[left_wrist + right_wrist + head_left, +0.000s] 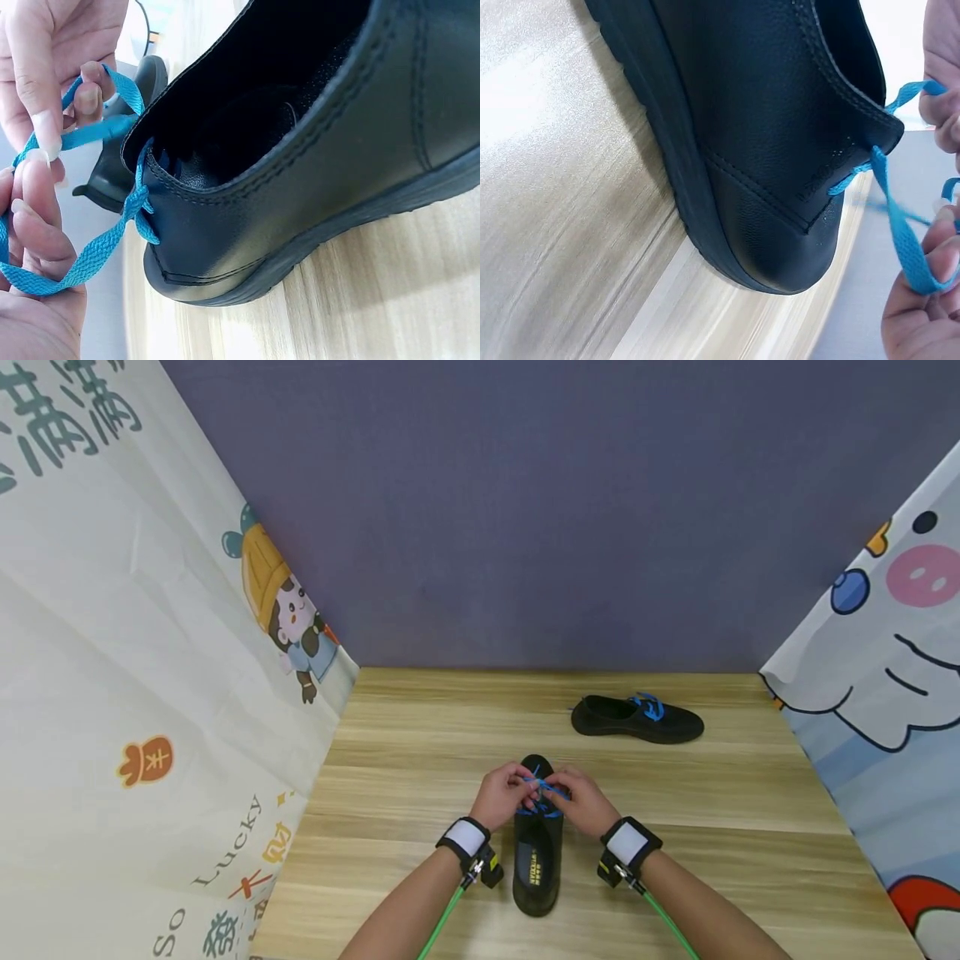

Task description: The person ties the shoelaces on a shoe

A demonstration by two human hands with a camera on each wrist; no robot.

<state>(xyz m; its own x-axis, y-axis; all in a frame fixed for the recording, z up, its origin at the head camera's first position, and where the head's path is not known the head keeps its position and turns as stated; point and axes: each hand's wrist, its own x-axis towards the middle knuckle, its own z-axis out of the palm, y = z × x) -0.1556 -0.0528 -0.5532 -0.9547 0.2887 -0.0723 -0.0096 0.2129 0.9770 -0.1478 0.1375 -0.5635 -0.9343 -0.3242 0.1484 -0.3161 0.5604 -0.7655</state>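
A black shoe [537, 856] lies on the wooden table [390, 793], heel toward me, with a blue lace [544, 792] through its eyelets. My left hand [504, 793] and right hand [583, 800] meet over the front of the shoe. Each pinches a strand of the lace. In the left wrist view the lace [88, 259] loops around my left hand's fingers [34, 240], and the right hand [45, 82] holds another strand above the black shoe [300, 172]. The right wrist view shows the right hand [928, 285] gripping a lace [894, 217] drawn taut from the shoe [765, 135].
A second black shoe [637, 718] with blue laces lies on its own at the back right of the table. Printed cloth sheets hang on the left [150, 693] and the right [885, 693]. A purple wall [525, 527] closes the back.
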